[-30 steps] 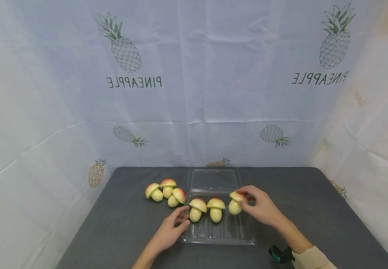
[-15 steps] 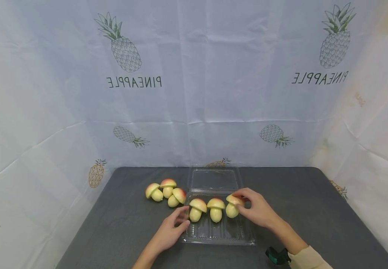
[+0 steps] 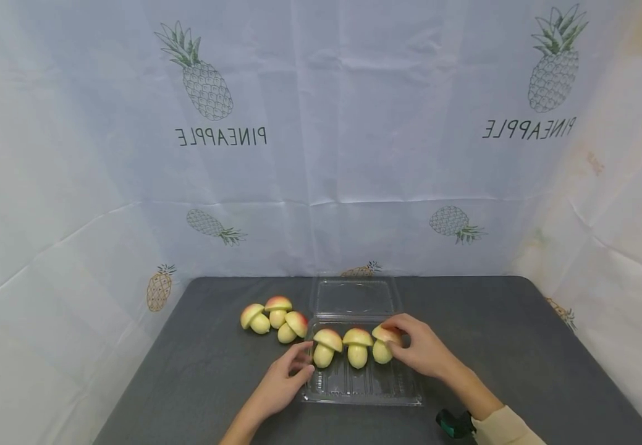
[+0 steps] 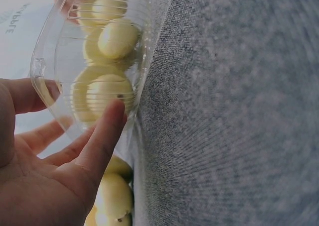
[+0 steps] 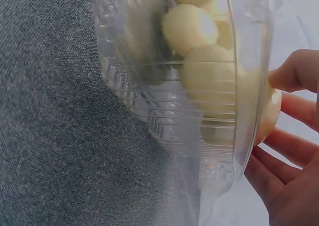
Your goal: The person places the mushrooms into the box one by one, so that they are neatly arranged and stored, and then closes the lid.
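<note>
mushroom piece [image 3: 381, 342]: cap [image 3: 385, 334] within right grip [image 3: 423, 351], stem [image 3: 382, 353] inside clear tray [image 3: 362, 398].

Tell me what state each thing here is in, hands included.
Clear container: open
Lid: folded back, behind the container
Two mushroom shapes: side by side in the container, not held
Third mushroom shape: beside them, held by its cap
Three other mushroom shapes: loose on the table
Left hand: touching the container's side
Right hand: holding the third shape
</note>
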A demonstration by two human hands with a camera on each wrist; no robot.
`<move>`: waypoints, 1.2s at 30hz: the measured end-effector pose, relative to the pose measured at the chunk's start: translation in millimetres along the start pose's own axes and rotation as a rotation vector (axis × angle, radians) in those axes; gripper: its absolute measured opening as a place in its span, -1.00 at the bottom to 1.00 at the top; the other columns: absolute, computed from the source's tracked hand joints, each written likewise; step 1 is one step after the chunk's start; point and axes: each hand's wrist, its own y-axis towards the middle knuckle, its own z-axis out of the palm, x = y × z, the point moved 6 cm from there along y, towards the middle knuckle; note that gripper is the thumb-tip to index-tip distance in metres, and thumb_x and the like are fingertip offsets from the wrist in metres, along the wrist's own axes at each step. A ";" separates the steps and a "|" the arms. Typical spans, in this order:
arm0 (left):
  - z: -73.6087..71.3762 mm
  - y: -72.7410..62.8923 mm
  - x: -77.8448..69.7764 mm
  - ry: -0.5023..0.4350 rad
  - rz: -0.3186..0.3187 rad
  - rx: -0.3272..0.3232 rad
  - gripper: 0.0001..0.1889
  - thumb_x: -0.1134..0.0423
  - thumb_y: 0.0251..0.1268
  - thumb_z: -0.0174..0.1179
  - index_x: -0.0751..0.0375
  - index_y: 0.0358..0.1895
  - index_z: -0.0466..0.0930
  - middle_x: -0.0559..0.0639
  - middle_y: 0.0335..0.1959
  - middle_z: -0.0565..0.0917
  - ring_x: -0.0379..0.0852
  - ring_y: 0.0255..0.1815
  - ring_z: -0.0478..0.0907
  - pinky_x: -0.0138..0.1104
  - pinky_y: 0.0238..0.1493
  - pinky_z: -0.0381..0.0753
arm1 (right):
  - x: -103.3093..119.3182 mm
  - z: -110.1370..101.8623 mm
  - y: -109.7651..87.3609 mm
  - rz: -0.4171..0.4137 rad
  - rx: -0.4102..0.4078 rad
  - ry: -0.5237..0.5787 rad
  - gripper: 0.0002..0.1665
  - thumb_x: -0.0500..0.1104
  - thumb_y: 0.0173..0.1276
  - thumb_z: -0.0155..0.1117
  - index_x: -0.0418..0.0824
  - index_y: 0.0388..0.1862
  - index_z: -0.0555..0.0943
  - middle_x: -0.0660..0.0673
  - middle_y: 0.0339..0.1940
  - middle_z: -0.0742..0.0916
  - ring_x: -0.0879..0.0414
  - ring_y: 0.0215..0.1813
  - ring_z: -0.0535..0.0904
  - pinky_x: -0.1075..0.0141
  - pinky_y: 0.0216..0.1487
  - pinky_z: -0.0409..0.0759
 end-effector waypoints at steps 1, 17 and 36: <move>0.0 0.0 0.1 -0.003 0.001 0.001 -0.49 0.20 0.57 0.13 0.22 0.48 0.33 0.15 0.14 0.62 0.10 0.11 0.63 -0.06 0.00 0.61 | -0.1 0.5 0.1 0.000 0.002 -0.006 -0.71 -0.19 0.41 0.37 -0.08 0.10 0.67 0.04 0.05 0.66 0.20 -0.08 0.59 0.14 -0.11 0.63; 0.5 -0.8 -0.4 0.021 0.013 0.000 -0.50 0.19 0.56 0.14 0.21 0.46 0.35 0.13 0.12 0.62 0.10 0.11 0.63 -0.10 0.00 0.61 | -2.0 9.5 1.8 0.055 0.036 -0.173 -0.71 -0.18 0.34 0.44 -0.05 0.04 0.69 0.03 0.06 0.69 0.03 0.07 0.58 0.09 -0.05 0.59; -0.2 -0.5 0.9 0.002 0.017 -0.005 -0.50 0.21 0.56 0.13 0.20 0.47 0.33 0.14 0.13 0.62 0.11 0.12 0.63 -0.11 -0.01 0.62 | 8.5 -4.2 -2.7 0.019 -0.055 -0.133 -0.77 -0.25 0.39 0.41 -0.04 -0.01 0.72 0.10 -0.08 0.71 0.07 -0.05 0.65 0.11 -0.13 0.64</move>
